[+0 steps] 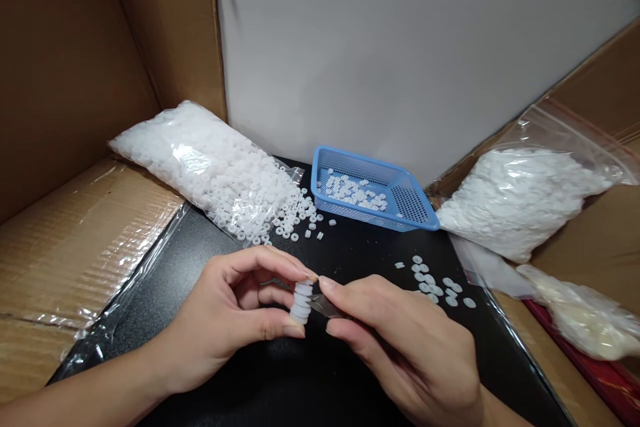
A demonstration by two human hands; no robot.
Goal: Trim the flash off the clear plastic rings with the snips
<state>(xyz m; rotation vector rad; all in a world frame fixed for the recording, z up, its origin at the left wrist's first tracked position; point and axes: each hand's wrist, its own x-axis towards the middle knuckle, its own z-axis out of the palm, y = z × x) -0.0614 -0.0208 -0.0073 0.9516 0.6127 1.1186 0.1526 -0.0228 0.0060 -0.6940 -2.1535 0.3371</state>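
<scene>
My left hand (235, 317) pinches a short stack of white plastic rings (301, 301) between thumb and fingers, low in the middle of the head view. My right hand (400, 340) is closed on a thin clear strip (325, 307) whose tip meets the stack. Both hands hover over a black table (280, 387). Loose white rings (295, 220) spill from an open clear bag of rings (210, 170) just beyond my left hand. A few flat white discs (435, 283) lie right of my right hand.
A blue perforated basket (373, 187) with several white pieces stands at the back centre. Another clear bag of white parts (525, 203) lies at the right, a smaller bag (585, 317) below it. Cardboard boxes (70, 240) flank both sides; a white wall is behind.
</scene>
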